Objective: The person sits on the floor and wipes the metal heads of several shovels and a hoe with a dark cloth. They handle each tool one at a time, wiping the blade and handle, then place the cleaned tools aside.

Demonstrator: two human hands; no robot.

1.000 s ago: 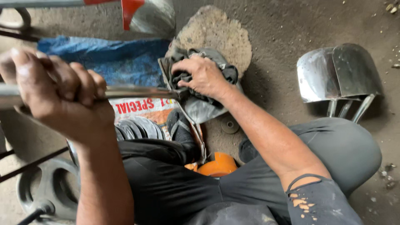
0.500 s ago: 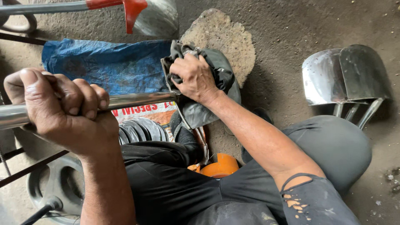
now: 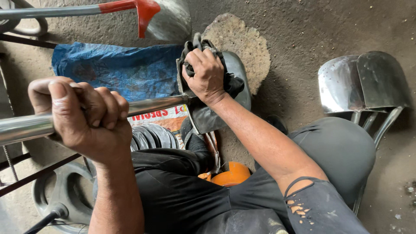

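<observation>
My left hand (image 3: 84,119) grips the shiny metal handle (image 3: 151,105) of a shovel that runs from the left edge toward the middle. Its steel blade (image 3: 240,82) lies flat on the ground in front of my knees. My right hand (image 3: 207,74) presses a dark crumpled rag (image 3: 232,84) onto the blade, fingers closed over the cloth. My legs in black trousers fill the lower part of the view.
A second shovel with a red socket (image 3: 143,11) lies across the top. Two bare steel blades (image 3: 364,82) stand at the right. A blue plastic sack (image 3: 117,69), a flat stone (image 3: 240,41), dark rings (image 3: 149,136) and an orange object (image 3: 229,173) surround my legs.
My right hand with the rag has slid up the blade, away from me. My left hand on the handle has shifted right and lower in the view.
</observation>
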